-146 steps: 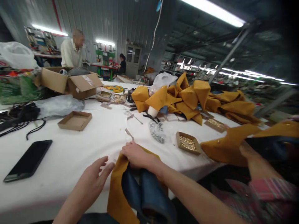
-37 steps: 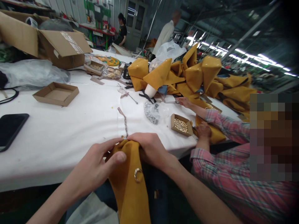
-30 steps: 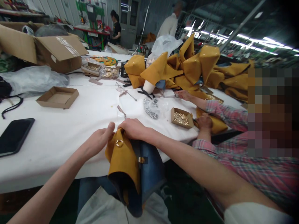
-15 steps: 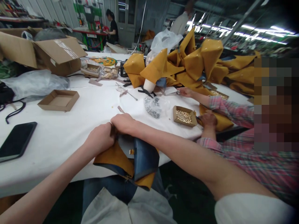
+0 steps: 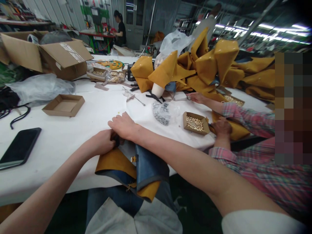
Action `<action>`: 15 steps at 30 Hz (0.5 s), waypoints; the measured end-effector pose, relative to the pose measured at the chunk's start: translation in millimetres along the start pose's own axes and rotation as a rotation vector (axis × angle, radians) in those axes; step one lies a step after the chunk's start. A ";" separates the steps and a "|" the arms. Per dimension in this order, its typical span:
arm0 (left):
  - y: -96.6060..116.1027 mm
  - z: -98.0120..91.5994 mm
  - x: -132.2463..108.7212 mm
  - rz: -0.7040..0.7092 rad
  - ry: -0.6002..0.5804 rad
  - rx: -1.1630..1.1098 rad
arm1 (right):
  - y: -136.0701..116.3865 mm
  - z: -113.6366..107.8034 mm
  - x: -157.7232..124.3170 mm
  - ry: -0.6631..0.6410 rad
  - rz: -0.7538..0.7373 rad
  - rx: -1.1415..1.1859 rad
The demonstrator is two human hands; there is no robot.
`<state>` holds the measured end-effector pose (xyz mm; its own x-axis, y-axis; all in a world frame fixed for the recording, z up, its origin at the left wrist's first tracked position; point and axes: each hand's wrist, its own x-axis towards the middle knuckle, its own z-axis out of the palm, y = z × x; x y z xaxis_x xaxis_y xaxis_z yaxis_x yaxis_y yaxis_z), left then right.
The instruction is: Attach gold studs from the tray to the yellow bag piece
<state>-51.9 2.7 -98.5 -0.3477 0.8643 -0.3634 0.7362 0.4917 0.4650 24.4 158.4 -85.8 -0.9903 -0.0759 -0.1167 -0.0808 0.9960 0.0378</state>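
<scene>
A mustard-and-blue leather bag (image 5: 151,167) hangs over the table's front edge above my lap, with a small gold metal fitting on its blue flap. My left hand (image 5: 105,142) is closed on its far edge. Right beside it, my right hand (image 5: 124,126) curls over the same edge, knuckles up. Whatever lies between the fingers is hidden, apart from a small dark bit at the left hand's fingertips. A clear bag of silver metal bits (image 5: 161,113) lies beyond my right forearm.
A cardboard tray of gold fittings (image 5: 196,124) is to the right, near a co-worker's hand (image 5: 221,126). Mustard leather pieces (image 5: 207,70) pile up behind. On the left lie an open cardboard tray (image 5: 63,105), a phone (image 5: 20,146) and a large carton (image 5: 65,55).
Both my hands have shifted slightly left, the right hand now further over the left. The bag's top has moved left with them, and its flap shows a little more. The view has turned slightly.
</scene>
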 end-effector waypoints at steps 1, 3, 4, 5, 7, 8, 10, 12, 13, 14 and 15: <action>1.3 1.9 1.4 0.006 -0.005 0.000 | 3.6 1.3 1.5 -0.024 -0.023 0.016; 1.6 5.5 4.4 0.003 -0.014 0.000 | 13.3 4.0 3.1 -0.079 -0.052 0.066; 0.1 7.0 6.1 -0.004 -0.018 -0.001 | 18.8 5.7 3.4 -0.102 -0.060 0.091; -2.4 8.1 8.2 -0.016 -0.020 -0.002 | 24.3 7.8 3.6 -0.115 -0.067 0.114; -9.8 8.9 12.9 -0.050 -0.018 -0.008 | 33.9 13.1 4.2 -0.120 -0.083 0.155; -13.8 8.7 15.4 -0.065 -0.018 -0.016 | 37.6 16.1 4.9 -0.117 -0.088 0.175; -20.3 6.9 19.4 -0.079 -0.033 -0.039 | 42.4 21.8 6.6 -0.114 -0.103 0.214; -23.4 4.1 20.6 -0.071 -0.047 -0.062 | 43.8 25.4 8.0 -0.101 -0.130 0.241; -23.5 2.6 19.9 -0.060 -0.047 -0.070 | 43.3 25.9 8.3 -0.090 -0.146 0.244; -22.9 1.1 18.4 -0.047 -0.040 -0.073 | 42.2 25.4 8.3 -0.076 -0.161 0.239; -21.9 0.0 16.2 -0.033 -0.028 -0.075 | 40.6 24.0 8.1 -0.061 -0.177 0.229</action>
<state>-73.6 5.9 -114.6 -0.3537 0.8446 -0.4019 0.6787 0.5274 0.5111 15.8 199.3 -109.1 -0.9538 -0.2535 -0.1614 -0.2173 0.9527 -0.2123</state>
